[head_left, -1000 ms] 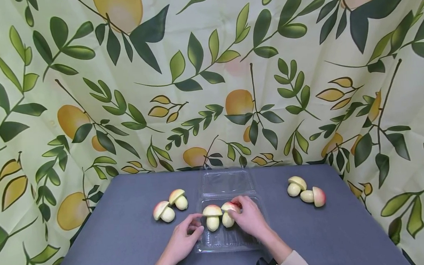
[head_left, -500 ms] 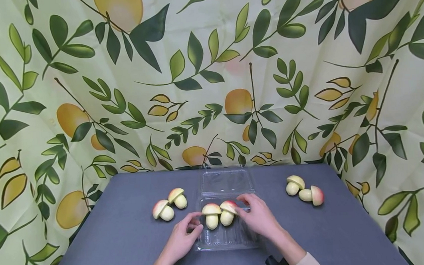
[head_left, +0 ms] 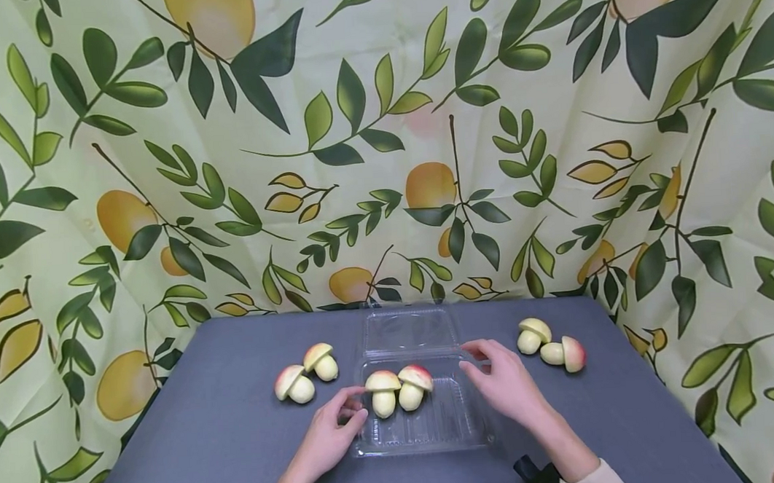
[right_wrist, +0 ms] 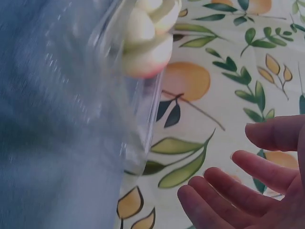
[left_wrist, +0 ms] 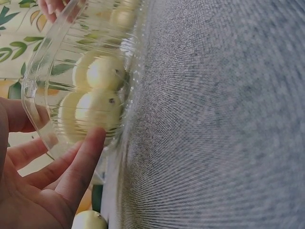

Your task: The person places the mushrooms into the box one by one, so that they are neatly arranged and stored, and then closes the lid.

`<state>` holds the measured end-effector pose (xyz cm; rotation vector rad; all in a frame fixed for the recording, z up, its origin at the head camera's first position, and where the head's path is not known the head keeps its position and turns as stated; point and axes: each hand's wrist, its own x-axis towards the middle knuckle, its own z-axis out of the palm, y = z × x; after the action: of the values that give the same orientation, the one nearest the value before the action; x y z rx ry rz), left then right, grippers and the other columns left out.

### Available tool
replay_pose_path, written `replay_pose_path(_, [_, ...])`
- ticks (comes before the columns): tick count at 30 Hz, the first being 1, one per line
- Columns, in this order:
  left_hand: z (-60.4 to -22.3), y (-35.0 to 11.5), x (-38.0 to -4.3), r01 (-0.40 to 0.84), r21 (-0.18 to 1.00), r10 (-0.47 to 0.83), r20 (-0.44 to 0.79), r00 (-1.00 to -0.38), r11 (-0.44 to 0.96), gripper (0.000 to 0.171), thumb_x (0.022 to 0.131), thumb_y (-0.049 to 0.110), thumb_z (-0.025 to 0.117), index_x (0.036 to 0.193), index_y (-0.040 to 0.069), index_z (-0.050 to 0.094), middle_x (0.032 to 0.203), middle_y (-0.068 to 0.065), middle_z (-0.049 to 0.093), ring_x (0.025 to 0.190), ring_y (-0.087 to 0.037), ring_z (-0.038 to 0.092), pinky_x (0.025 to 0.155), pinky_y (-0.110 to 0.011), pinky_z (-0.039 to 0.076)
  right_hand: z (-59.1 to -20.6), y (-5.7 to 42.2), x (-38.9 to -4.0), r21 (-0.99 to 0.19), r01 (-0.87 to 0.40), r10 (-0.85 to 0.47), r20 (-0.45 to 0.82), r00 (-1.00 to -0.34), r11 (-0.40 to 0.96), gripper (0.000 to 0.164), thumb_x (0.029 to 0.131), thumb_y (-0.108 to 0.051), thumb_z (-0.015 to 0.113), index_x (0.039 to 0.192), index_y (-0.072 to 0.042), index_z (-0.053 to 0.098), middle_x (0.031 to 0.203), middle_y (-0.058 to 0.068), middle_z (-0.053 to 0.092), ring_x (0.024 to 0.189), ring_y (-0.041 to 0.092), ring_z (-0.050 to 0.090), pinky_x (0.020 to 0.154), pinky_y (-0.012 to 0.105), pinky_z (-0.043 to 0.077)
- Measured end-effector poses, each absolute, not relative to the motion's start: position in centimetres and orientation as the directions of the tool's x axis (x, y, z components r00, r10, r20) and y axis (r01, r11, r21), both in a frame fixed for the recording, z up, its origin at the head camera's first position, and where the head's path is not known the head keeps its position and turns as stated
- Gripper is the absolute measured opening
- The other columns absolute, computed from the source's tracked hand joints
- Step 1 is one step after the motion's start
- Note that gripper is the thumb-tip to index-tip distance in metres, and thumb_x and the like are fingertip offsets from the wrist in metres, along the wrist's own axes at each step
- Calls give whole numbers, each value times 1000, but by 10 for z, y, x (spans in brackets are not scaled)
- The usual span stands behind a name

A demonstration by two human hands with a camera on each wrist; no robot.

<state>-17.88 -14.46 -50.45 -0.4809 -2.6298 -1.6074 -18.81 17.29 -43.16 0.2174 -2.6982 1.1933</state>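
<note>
Two mushroom-shaped buns with pinkish caps, the left bun (head_left: 383,395) and the right bun (head_left: 414,387), stand side by side in a clear plastic clamshell container (head_left: 455,413). Its lid (head_left: 410,331) is folded back. My left hand (head_left: 327,427) is at the container's left side, fingers loosely extended; in the left wrist view a fingertip (left_wrist: 97,136) touches the clear wall. My right hand (head_left: 509,381) is just beyond the container's right edge and holds nothing. In the right wrist view its fingers (right_wrist: 233,200) are spread and relaxed.
Two more mushroom buns (head_left: 296,385) lie left of the container on the grey table (head_left: 206,433). Another pair (head_left: 566,354) lies to the right, past my right hand. A leaf-and-fruit patterned cloth (head_left: 385,198) hangs behind and at both sides.
My right hand has let go of the right bun, leaving it in the container, and has moved right past the container's edge. My left hand has stayed at the left side.
</note>
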Motion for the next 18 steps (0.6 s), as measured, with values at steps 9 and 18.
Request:
replay_pose_path(9, [-505, -145, -179, 271, 865, 248, 177, -952, 423, 33, 97, 15, 68, 128, 6, 63, 99, -7, 66, 80, -11, 67, 70, -27, 54, -432, 205, -191, -651, -235, -28, 312, -950, 722, 27, 95, -13, 70, 119, -2, 70, 116, 13, 69, 109, 32, 64, 91, 49, 54])
replay_pose_path(18, [-505, -144, -179, 263, 872, 251, 169, -953, 413, 33, 97, 15, 68, 129, 5, 62, 100, -8, 66, 80, -12, 67, 69, -27, 54, -435, 232, -189, -600, -235, -8, 356, -935, 765, 30, 96, -12, 69, 121, 4, 67, 117, 20, 68, 107, 36, 64, 88, 51, 55])
